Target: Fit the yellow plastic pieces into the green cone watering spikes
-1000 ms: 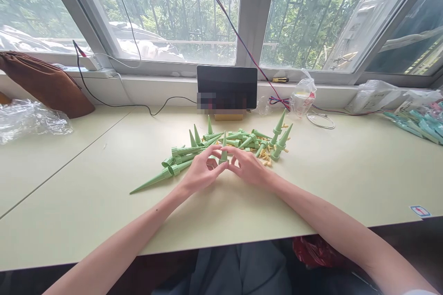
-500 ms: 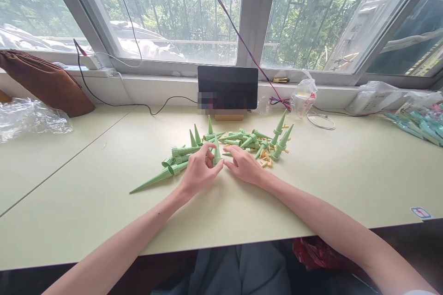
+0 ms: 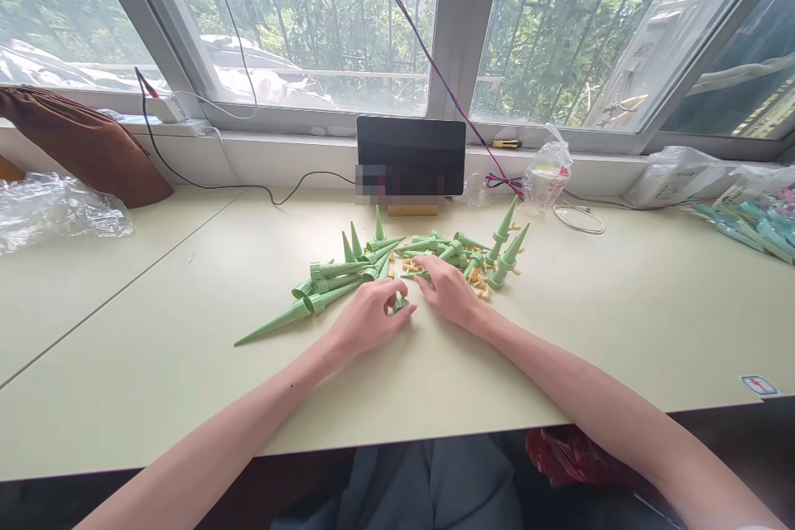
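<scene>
1. currently, on the pale worktop (image 3: 155,364), a long green plastic spike (image 3: 273,327) lies at the near left of a loose heap, its tip pointing left.
2. next along, the left hand (image 3: 363,321) has come down nearer the front of the worktop; its grip is closed on a green piece (image 3: 401,302), mostly hidden by the fingers, so its tilt cannot be told.
3. the hands have parted from around the spike they both held, which seems to leave the left one carrying the piece alone.
4. just right of that piece, the right hand (image 3: 450,291) has shifted out to the small yellow plastic pieces (image 3: 411,264), now showing beside its fingertips. its grip looks apart, though contact cannot be told; the right hand seems free for a yellow piece.
5. farthest right in the heap, a green spike assembly (image 3: 510,257) stands tip up, yellow parts sticking out sideways.
</scene>
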`<state>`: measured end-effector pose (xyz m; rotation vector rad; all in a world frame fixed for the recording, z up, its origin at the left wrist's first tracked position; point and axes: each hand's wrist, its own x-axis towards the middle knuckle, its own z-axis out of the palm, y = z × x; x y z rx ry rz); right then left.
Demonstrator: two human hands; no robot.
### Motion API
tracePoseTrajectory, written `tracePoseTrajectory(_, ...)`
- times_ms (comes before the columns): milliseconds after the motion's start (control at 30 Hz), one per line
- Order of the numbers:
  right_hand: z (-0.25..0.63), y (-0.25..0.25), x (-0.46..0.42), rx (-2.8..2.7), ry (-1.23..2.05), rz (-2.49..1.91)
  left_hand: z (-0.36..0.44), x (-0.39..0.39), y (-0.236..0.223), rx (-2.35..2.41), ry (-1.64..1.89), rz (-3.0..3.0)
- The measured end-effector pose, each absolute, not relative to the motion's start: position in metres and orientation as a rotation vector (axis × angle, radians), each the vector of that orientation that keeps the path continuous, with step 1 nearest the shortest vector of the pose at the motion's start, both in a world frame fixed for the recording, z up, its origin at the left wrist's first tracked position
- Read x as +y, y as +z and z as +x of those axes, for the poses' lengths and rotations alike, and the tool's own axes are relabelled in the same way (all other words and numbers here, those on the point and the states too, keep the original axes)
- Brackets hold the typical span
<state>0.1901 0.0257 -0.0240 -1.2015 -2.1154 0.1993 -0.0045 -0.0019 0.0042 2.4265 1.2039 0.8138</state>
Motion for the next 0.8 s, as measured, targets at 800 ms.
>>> tracePoseTrajectory(800, 0.1846, -0.0212, 0.031, -2.254, 0.241, -1.225, -0.0057, -0.0001, 0.0052, 1.29, 0.958, 2.313)
